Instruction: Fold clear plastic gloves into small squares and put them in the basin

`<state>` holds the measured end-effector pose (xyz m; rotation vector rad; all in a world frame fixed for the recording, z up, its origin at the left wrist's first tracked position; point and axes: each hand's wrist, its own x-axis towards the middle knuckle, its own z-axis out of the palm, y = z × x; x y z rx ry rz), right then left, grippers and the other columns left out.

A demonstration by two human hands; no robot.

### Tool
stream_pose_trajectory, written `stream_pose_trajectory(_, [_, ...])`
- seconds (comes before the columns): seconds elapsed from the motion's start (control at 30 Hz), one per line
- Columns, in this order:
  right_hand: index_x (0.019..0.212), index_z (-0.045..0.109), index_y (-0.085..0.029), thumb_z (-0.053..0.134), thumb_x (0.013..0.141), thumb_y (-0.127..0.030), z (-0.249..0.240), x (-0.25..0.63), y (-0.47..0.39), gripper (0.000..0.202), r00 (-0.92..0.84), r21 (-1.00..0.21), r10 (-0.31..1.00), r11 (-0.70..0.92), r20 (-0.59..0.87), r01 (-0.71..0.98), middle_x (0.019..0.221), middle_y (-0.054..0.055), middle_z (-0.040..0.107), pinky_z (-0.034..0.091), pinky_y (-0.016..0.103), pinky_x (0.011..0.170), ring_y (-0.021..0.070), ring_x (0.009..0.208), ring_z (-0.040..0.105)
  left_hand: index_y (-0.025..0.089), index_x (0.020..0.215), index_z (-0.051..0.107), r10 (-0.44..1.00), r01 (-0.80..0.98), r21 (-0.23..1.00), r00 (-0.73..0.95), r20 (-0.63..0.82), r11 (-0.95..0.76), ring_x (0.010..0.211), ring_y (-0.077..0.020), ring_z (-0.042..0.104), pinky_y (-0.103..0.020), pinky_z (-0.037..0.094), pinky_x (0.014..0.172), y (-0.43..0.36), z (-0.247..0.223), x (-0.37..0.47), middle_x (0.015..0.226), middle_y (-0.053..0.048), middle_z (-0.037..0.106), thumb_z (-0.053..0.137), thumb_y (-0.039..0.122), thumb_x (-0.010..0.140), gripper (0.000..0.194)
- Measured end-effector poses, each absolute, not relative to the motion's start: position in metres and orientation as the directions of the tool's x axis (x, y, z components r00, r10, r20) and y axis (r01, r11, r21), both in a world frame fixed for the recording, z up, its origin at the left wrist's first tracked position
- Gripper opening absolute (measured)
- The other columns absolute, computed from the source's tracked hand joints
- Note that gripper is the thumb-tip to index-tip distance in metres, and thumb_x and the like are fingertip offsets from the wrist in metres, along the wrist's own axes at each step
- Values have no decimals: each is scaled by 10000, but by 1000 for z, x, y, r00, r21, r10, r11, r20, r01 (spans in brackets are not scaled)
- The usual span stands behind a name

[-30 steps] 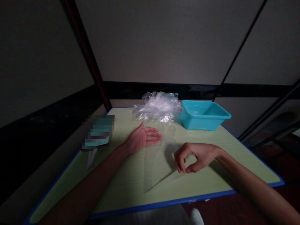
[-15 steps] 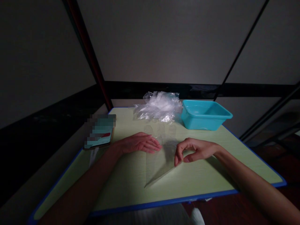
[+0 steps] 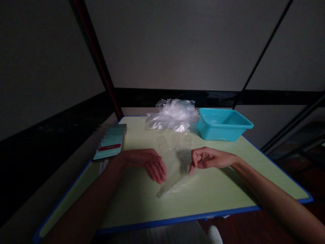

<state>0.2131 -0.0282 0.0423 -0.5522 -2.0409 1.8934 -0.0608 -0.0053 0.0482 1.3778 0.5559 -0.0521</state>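
A thin clear plastic sheet or bag (image 3: 175,185) slants over the pale green table (image 3: 215,189), its right corner pinched between the thumb and fingers of my right hand (image 3: 209,158). Left of it, my left hand (image 3: 152,164) has its fingers stretched out and pointing down, close to the sheet's left side, with nothing held. Whether the left fingertips touch the plastic cannot be made out. Beyond my hands lies a crumpled heap of clear plastic bags (image 3: 174,115).
To the right of the heap stands a turquoise plastic basin (image 3: 222,130). A phone (image 3: 109,144), partly pixelated, lies at the table's left edge, with a whitish strip (image 3: 103,166) beside my left forearm. Dark-banded wall panels (image 3: 172,44) rise behind the table.
My left hand has turned its fingers downward and shifted slightly left and nearer. My right hand has risen a little with the plastic, whose lower edge has lifted slightly.
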Motion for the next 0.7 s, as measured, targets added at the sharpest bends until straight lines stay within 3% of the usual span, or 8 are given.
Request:
stream_pose_trajectory(0.1, [799,484,-110,533,777,-174,42,214,-27,83,-877,-996,480,59,-31,67,892,102,620,394,292,735,135,860,576,129,884,647,261,396,902,865,-429,170,754,-244,634,-334,468,656,-10,51,-55,871,-138,670,483,499,744,427])
stream_pose_trajectory(0.23, [797,481,-112,523,780,-156,43,214,-26,63,-879,-997,476,64,-15,52,875,98,626,397,298,746,137,859,582,182,721,641,269,532,846,810,-521,35,568,-192,617,-281,449,528,-22,55,-46,666,-60,669,617,458,635,290])
stream_pose_trajectory(0.3, [797,483,-113,521,780,-152,44,214,-27,57,-879,-996,476,67,-16,55,874,94,626,400,300,747,136,856,584,184,622,611,317,598,795,777,-543,-104,478,-160,575,-246,411,458,-30,55,-42,565,-25,629,656,425,589,247])
stream_pose_trajectory(0.43, [799,483,-112,516,782,-144,44,214,-26,49,-881,-996,472,62,-28,66,878,104,627,399,304,752,140,864,582,183,477,518,412,608,673,789,-455,-421,374,-109,469,-204,293,359,-41,54,-36,431,26,519,689,409,531,289])
stream_pose_trajectory(0.53, [803,474,-116,499,792,-146,44,214,-26,40,-890,-998,456,52,-15,44,879,108,628,395,325,778,141,858,586,175,444,474,398,565,625,824,-403,-538,367,-77,417,-186,257,352,-45,55,-33,417,53,473,682,279,538,250])
stream_pose_trajectory(0.63, [800,470,-117,500,793,-153,46,214,-27,48,-893,-999,450,43,-6,28,852,101,631,397,334,783,144,846,591,155,469,499,419,553,583,833,-362,-595,394,-55,408,-161,253,375,-45,58,-33,435,71,452,566,73,532,124])
stream_pose_trajectory(0.7, [799,471,-117,501,795,-160,47,215,-27,53,-895,-999,445,39,-14,35,852,100,631,397,335,783,147,855,589,144,496,527,425,547,573,837,-346,-611,407,-47,407,-147,258,387,-44,60,-33,442,74,436,497,24,527,127])
